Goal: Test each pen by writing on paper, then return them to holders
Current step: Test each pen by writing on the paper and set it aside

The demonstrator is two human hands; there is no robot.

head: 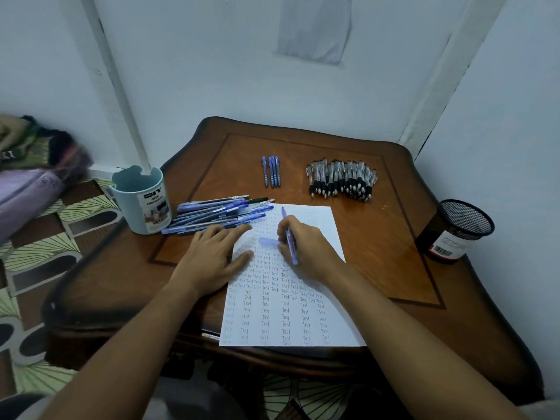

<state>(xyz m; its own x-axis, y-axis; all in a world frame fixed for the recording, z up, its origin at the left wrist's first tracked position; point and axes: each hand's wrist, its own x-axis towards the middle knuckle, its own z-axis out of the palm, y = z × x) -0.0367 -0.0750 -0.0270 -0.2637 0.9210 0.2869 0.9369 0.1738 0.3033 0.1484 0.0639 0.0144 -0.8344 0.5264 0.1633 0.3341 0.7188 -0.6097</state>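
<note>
Forearms reach over the paper [291, 298], mid-test.
Right hand [306, 250] pinches a pen [290, 242] at 12 o'clock; flat left hand [212, 256] pins the sheet. Releasing it could let writing skid.

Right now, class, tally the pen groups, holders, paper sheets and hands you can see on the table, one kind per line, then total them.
Pen groups: 4, namely the row of blue pens, the black-grip pile, the blue pile, and the pen in hand
Holders: 2, the blue organizer and the mesh cup
Paper sheets: 1
Hands: 2, left hand, right hand
Total: 9
</note>
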